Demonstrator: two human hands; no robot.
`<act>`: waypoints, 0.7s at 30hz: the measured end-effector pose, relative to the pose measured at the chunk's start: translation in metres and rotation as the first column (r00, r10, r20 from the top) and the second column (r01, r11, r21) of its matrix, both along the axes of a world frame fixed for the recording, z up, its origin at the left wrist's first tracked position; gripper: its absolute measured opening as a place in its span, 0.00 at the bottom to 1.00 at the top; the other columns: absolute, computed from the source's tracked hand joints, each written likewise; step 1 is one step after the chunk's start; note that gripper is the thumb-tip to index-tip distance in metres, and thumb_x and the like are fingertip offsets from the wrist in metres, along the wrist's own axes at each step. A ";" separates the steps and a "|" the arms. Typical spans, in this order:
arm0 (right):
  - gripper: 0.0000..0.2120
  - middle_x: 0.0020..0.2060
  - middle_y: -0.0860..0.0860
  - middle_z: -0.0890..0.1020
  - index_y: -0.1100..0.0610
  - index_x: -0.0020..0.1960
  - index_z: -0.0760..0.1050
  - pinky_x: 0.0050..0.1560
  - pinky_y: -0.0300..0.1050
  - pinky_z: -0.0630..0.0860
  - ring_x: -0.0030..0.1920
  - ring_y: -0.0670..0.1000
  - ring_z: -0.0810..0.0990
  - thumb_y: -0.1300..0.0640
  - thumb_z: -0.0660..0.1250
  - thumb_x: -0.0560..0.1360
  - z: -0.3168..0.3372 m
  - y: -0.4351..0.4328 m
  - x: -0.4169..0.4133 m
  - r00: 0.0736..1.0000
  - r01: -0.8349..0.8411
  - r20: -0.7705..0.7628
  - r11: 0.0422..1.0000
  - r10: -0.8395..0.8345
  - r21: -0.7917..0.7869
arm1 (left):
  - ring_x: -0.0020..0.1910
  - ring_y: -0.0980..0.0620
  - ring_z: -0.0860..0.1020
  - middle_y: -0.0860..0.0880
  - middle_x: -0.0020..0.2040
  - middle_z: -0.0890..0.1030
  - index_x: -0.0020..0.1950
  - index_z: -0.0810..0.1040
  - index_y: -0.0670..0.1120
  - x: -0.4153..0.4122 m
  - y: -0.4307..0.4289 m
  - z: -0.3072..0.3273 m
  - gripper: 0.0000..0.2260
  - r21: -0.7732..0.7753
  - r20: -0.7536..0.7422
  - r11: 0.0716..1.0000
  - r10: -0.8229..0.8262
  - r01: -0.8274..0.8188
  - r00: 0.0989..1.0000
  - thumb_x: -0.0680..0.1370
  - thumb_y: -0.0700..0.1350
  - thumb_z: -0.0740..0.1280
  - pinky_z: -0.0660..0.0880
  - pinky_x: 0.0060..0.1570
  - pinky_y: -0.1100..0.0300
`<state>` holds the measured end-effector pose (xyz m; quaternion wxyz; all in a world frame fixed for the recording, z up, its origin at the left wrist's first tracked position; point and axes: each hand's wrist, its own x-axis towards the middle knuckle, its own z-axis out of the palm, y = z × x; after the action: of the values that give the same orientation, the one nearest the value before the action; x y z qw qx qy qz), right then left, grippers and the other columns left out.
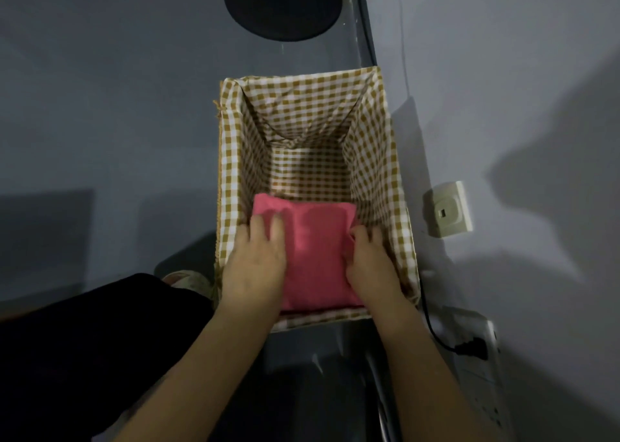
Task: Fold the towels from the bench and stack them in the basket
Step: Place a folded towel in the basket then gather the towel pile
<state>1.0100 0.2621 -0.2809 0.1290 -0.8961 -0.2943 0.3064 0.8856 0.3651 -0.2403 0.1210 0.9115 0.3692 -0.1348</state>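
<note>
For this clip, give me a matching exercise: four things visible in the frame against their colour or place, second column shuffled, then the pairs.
Things:
1. towel
2. basket
3. lamp base
4. wall socket

Descriptions:
A. black, round, on the floor beyond the basket
B. pink, folded, under both hands
C. cream, on the wall to the right
D. lined in yellow-and-white check

Pairs: 1-B, 2-D, 3-A, 4-C
</note>
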 end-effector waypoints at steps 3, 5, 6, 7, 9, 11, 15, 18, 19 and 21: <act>0.26 0.73 0.55 0.55 0.54 0.73 0.61 0.70 0.47 0.61 0.70 0.55 0.61 0.66 0.60 0.77 0.014 0.005 0.011 0.985 -0.167 -0.051 0.986 0.165 -0.028 | 0.73 0.46 0.57 0.45 0.75 0.55 0.78 0.46 0.48 0.003 0.014 0.004 0.39 -0.059 -0.190 0.957 -0.289 0.283 0.938 0.76 0.51 0.68 0.51 0.73 0.49; 0.36 0.76 0.52 0.48 0.51 0.76 0.56 0.74 0.48 0.51 0.76 0.54 0.49 0.63 0.69 0.73 0.024 0.013 0.020 0.953 -0.275 -0.148 0.959 0.264 -0.061 | 0.75 0.46 0.54 0.45 0.77 0.52 0.78 0.45 0.48 0.004 0.027 0.001 0.44 -0.151 -0.286 0.928 -0.370 0.340 0.884 0.73 0.55 0.70 0.45 0.74 0.50; 0.43 0.77 0.51 0.44 0.50 0.77 0.52 0.76 0.49 0.48 0.77 0.53 0.43 0.61 0.73 0.71 0.026 0.016 0.021 0.928 -0.332 -0.215 0.938 0.305 -0.103 | 0.76 0.46 0.52 0.45 0.78 0.50 0.78 0.44 0.48 0.005 0.030 -0.001 0.45 -0.183 -0.316 0.918 -0.393 0.352 0.863 0.72 0.55 0.71 0.44 0.74 0.50; 0.49 0.77 0.51 0.39 0.49 0.78 0.46 0.76 0.50 0.46 0.77 0.53 0.38 0.60 0.74 0.69 0.027 0.019 0.020 0.901 -0.385 -0.275 0.911 0.336 -0.150 | 0.76 0.46 0.51 0.44 0.78 0.48 0.78 0.44 0.48 0.006 0.031 -0.003 0.46 -0.204 -0.342 0.909 -0.413 0.363 0.844 0.72 0.55 0.72 0.44 0.74 0.51; 0.53 0.75 0.54 0.32 0.48 0.77 0.35 0.76 0.50 0.41 0.75 0.54 0.32 0.62 0.72 0.71 0.022 0.019 0.012 0.867 -0.473 -0.288 0.855 0.408 -0.213 | 0.77 0.44 0.48 0.42 0.78 0.45 0.78 0.41 0.45 0.009 0.029 -0.007 0.49 -0.233 -0.389 0.899 -0.436 0.371 0.812 0.71 0.57 0.72 0.45 0.75 0.50; 0.50 0.74 0.57 0.30 0.51 0.76 0.32 0.74 0.47 0.35 0.73 0.54 0.28 0.64 0.67 0.73 0.016 0.015 0.004 0.834 -0.551 -0.162 0.809 0.527 -0.206 | 0.77 0.42 0.47 0.39 0.78 0.42 0.77 0.39 0.42 0.010 0.026 -0.013 0.49 -0.223 -0.423 0.905 -0.424 0.362 0.801 0.73 0.59 0.69 0.48 0.75 0.50; 0.42 0.75 0.56 0.32 0.60 0.78 0.42 0.70 0.43 0.28 0.71 0.51 0.26 0.66 0.63 0.72 0.018 0.012 0.004 0.604 -0.772 0.185 0.627 0.775 -0.106 | 0.77 0.40 0.47 0.35 0.77 0.42 0.76 0.37 0.38 0.010 0.017 -0.028 0.39 -0.133 -0.497 0.910 -0.404 0.393 0.768 0.80 0.54 0.59 0.52 0.74 0.49; 0.38 0.75 0.55 0.39 0.63 0.76 0.54 0.71 0.43 0.26 0.74 0.51 0.32 0.67 0.64 0.69 0.019 0.010 0.005 0.461 -0.860 0.304 0.504 0.834 -0.076 | 0.77 0.40 0.47 0.35 0.77 0.42 0.76 0.37 0.37 0.006 0.014 -0.032 0.32 -0.092 -0.509 0.910 -0.392 0.404 0.766 0.83 0.51 0.53 0.50 0.75 0.48; 0.37 0.75 0.56 0.44 0.64 0.75 0.60 0.72 0.43 0.28 0.75 0.52 0.37 0.67 0.66 0.66 0.019 0.008 0.005 0.453 -0.862 0.342 0.503 0.823 -0.070 | 0.77 0.40 0.47 0.35 0.77 0.42 0.76 0.38 0.36 0.005 0.014 -0.032 0.31 -0.084 -0.506 0.907 -0.395 0.412 0.767 0.83 0.50 0.51 0.49 0.75 0.48; 0.35 0.74 0.58 0.53 0.64 0.70 0.69 0.74 0.45 0.34 0.75 0.54 0.47 0.65 0.69 0.62 0.019 0.003 0.003 0.467 -0.849 0.401 0.526 0.788 -0.046 | 0.77 0.39 0.47 0.35 0.77 0.42 0.75 0.38 0.36 0.004 0.014 -0.033 0.30 -0.072 -0.508 0.899 -0.405 0.431 0.760 0.84 0.51 0.49 0.47 0.75 0.48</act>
<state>1.0135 0.2652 -0.2615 -0.0214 -0.6706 -0.7301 0.1294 0.8899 0.3788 -0.2729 -0.0370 0.9044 0.1785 -0.3859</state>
